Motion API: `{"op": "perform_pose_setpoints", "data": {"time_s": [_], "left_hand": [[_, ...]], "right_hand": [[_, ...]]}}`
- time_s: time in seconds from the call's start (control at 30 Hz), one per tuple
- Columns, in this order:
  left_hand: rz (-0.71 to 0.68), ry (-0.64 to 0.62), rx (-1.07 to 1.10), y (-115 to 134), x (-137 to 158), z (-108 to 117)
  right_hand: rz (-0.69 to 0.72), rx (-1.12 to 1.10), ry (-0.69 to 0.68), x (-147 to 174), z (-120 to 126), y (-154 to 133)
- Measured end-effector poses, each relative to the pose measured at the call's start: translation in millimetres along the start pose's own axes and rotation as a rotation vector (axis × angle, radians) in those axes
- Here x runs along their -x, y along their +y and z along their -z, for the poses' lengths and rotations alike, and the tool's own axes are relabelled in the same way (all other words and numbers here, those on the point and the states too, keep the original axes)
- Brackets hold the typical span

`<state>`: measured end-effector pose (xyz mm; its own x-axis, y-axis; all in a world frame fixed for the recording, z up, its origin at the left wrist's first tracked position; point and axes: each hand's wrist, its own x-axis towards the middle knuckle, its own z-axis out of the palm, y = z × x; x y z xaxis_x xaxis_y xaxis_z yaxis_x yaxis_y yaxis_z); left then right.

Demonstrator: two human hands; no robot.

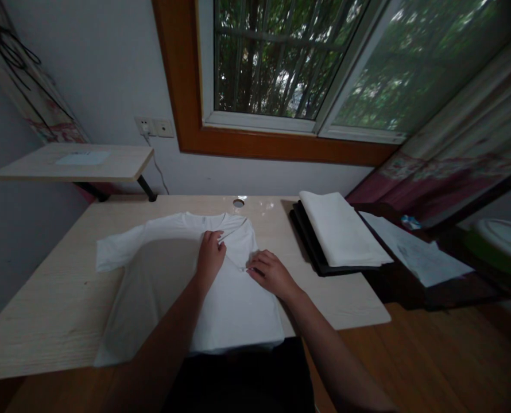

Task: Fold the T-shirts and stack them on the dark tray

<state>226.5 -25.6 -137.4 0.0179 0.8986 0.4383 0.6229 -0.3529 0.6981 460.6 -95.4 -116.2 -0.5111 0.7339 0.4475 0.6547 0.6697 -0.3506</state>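
Observation:
A white T-shirt (165,275) lies spread on the desk, its neckline at the far side. One sleeve reaches out to the left, while the right side is folded inward over the body. My left hand (211,252) is closed on the cloth just below the neckline, thumb and fingers pinching a crease. At the folded right edge, my right hand (273,273) pinches the sleeve's hem between thumb and fingertips. The shirt's lower edge reaches the desk's near edge, by my lap.
Right of the shirt, folded white cloth (341,229) lies on folded black cloth (309,246). A raised shelf (122,166) stands at the desk's (44,304) back left. A paper sheet (414,246) rests on a dark surface to the right. Behind is a window (290,63).

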Motion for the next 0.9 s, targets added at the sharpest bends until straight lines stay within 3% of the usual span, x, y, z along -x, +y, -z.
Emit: {"op": "perform_pose_setpoints", "data": {"time_s": [0.2, 0.4, 0.53, 0.63, 0.9], "left_hand": [[0.026, 0.032, 0.010, 1.4, 0.2, 2.5], [-0.005, 0.026, -0.107, -0.3, 1.6, 0.3], [-0.068, 0.011, -0.197, 1.4, 2.0, -0.3], [-0.126, -0.029, -0.236, 4.6, 3.4, -0.7], [-0.157, -0.155, -0.377, 12.1, 13.6, -8.8]], "right_hand": [[-0.021, -0.021, 0.057, -3.1, 2.3, -4.8], [-0.001, -0.003, -0.021, -4.6, 5.7, -6.6], [-0.080, 0.023, 0.011, -13.5, 3.1, -10.5], [-0.165, 0.088, 0.012, -25.8, -7.2, -13.4], [-0.350, 0.341, -0.193, -55.3, -44.5, -4.7]]}}
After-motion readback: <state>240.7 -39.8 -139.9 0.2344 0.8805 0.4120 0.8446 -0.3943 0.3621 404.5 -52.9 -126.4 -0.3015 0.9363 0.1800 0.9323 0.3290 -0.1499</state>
